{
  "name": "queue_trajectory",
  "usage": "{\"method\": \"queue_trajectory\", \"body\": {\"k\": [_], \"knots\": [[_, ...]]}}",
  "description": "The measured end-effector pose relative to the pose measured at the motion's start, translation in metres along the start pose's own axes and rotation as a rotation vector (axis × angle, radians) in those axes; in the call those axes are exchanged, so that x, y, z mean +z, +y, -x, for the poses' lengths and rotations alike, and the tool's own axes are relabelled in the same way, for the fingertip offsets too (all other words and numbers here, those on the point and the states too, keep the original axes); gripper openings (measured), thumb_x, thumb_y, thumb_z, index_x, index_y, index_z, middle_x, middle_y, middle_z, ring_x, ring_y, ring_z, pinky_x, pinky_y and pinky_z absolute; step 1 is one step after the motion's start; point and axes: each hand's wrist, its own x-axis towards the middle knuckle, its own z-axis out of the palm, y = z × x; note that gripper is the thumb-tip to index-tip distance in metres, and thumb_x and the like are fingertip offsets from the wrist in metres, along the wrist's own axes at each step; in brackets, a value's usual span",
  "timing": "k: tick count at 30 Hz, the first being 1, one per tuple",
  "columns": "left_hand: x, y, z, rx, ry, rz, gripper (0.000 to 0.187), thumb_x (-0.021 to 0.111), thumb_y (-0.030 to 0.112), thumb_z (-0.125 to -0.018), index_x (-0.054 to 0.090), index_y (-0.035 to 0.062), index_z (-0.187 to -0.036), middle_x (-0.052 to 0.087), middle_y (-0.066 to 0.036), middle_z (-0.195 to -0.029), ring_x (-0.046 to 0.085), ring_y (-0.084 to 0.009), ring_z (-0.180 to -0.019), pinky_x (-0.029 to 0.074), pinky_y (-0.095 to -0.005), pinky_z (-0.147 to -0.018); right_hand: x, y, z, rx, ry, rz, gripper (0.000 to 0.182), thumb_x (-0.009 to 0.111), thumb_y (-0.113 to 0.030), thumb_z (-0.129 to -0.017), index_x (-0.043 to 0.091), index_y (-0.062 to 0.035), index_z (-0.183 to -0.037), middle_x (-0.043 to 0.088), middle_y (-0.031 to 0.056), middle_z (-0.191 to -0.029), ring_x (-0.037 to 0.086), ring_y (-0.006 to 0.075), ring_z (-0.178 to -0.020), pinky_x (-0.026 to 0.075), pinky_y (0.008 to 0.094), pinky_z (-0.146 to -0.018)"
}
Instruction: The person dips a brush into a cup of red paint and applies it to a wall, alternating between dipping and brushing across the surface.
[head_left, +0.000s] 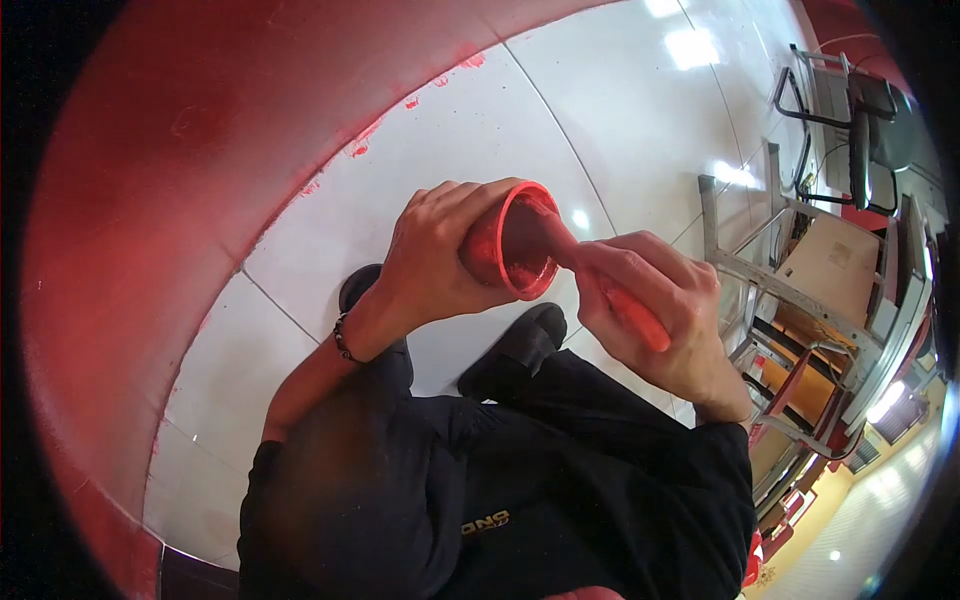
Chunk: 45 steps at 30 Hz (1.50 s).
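Note:
My left hand (430,255) is wrapped round a small red cup (487,252), tilted so that its mouth faces right. Wet-looking red paint coats the inside of the cup. In my right hand (655,295) is a red-coated paintbrush (640,318); its handle end sticks out below my fingers. The brush's head reaches into the mouth of the cup, and its tip is hard to make out against the red inside. Both hands are above the floor, in front of my knees.
A red wall (150,200) curves along the left, with red paint smears (360,145) on the white tiled floor (580,90) at its foot. My black shoes (515,350) are under the hands. At right stand a metal-framed table (820,270) and a black chair (865,130).

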Motion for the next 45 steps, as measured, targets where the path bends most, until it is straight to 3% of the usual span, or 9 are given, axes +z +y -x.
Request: {"method": "queue_trajectory", "body": {"k": [14, 18, 19, 20, 28, 30, 39, 41, 45], "knots": [[0.005, -0.006, 0.004, -0.023, 0.075, 0.085, 0.074, 0.088, 0.033, -0.056, 0.056, 0.0114, -0.120, 0.066, -0.007, -0.105, 0.065, -0.0255, -0.095, 0.048, -0.0389, -0.083, -0.027, 0.011, 0.003, 0.008, 0.135, -0.062, 0.020, 0.068, 0.001, -0.070, 0.069, -0.0028, -0.090, 0.069, 0.0091, -0.095, 0.069, 0.0190, -0.068, 0.054, 0.0274, -0.057], [0.010, -0.009, 0.003, -0.115, 0.090, 0.323, 0.076, 0.090, 0.031, -0.054, 0.056, 0.0105, -0.119, 0.065, -0.008, -0.110, 0.064, -0.0259, -0.099, 0.049, -0.0377, -0.083, -0.030, 0.028, 0.004, -0.017, 0.181, -0.246, 0.012, 0.070, 0.002, -0.072, 0.068, -0.0008, -0.084, 0.071, 0.0119, -0.091, 0.068, 0.0156, -0.070, 0.054, 0.0244, -0.059], [0.011, -0.010, 0.004, -0.114, 0.089, 0.323, 0.076, 0.090, 0.031, -0.054, 0.056, 0.0105, -0.119, 0.065, -0.008, -0.110, 0.064, -0.0259, -0.099, 0.049, -0.0377, -0.083, -0.026, 0.025, 0.002, 0.169, 0.206, -0.490, 0.011, 0.073, -0.002, -0.074, 0.068, -0.0002, -0.084, 0.070, 0.0121, -0.090, 0.068, 0.0144, -0.069, 0.054, 0.0248, -0.059], [0.012, -0.011, 0.005, -0.087, 0.111, 0.276, 0.076, 0.090, 0.031, -0.054, 0.056, 0.0106, -0.119, 0.065, -0.008, -0.110, 0.064, -0.0260, -0.098, 0.049, -0.0376, -0.082, -0.022, 0.024, 0.002, 0.356, 0.227, -0.733, 0.013, 0.077, -0.005, -0.076, 0.068, 0.0004, -0.083, 0.070, 0.0123, -0.088, 0.067, 0.0132, -0.069, 0.054, 0.0251, -0.059], [0.008, -0.006, 0.003, 0.021, 0.192, -0.024, 0.074, 0.089, 0.029, -0.055, 0.056, 0.0117, -0.119, 0.064, -0.006, -0.108, 0.064, -0.0250, -0.096, 0.048, -0.0390, -0.084, 0.003, 0.050, -0.007, 0.192, 0.233, -0.679, 0.031, 0.084, -0.013, -0.073, 0.056, 0.0013, -0.076, 0.068, 0.0109, -0.081, 0.065, 0.0130, -0.066, 0.053, 0.0240, -0.057], [0.013, -0.003, 0.003, 0.021, 0.223, -0.122, 0.073, 0.088, 0.029, -0.056, 0.056, 0.0120, -0.120, 0.064, -0.005, -0.109, 0.063, -0.0225, -0.099, 0.045, -0.0376, -0.087, 0.007, 0.036, -0.011, 0.406, 0.249, -0.881, 0.033, 0.084, -0.014, -0.074, 0.055, 0.0011, -0.074, 0.066, 0.0106, -0.071, 0.065, 0.0123, -0.059, 0.051, 0.0235, -0.052], [0.021, -0.002, -0.001, 0.094, 0.356, -0.257, 0.070, 0.087, 0.028, -0.059, 0.057, 0.0106, -0.119, 0.064, -0.003, -0.110, 0.062, -0.0196, -0.101, 0.043, -0.0346, -0.086, 0.037, 0.039, -0.031, 0.224, 0.499, -0.726, 0.034, 0.084, -0.018, -0.074, 0.055, -0.0008, -0.070, 0.061, 0.0063, -0.061, 0.062, 0.0105, -0.053, 0.046, 0.0209, -0.045], [0.019, -0.002, -0.001, 0.097, 0.362, -0.247, 0.070, 0.087, 0.028, -0.059, 0.057, 0.0106, -0.119, 0.065, -0.003, -0.110, 0.062, -0.0199, -0.100, 0.043, -0.0346, -0.085, 0.036, 0.043, -0.028, 0.071, 0.490, -0.363, 0.035, 0.086, -0.021, -0.070, 0.056, -0.0028, -0.067, 0.060, 0.0047, -0.060, 0.057, 0.0085, -0.052, 0.043, 0.0213, -0.045], [0.016, -0.003, -0.002, 0.101, 0.371, -0.203, 0.070, 0.088, 0.026, -0.058, 0.057, 0.0106, -0.119, 0.065, -0.004, -0.110, 0.063, -0.0209, -0.099, 0.045, -0.0345, -0.083, 0.035, 0.042, -0.028, 0.149, 0.526, -0.450, 0.036, 0.088, -0.022, -0.068, 0.056, -0.0045, -0.065, 0.059, 0.0032, -0.060, 0.053, 0.0079, -0.050, 0.040, 0.0219, -0.045]]}}
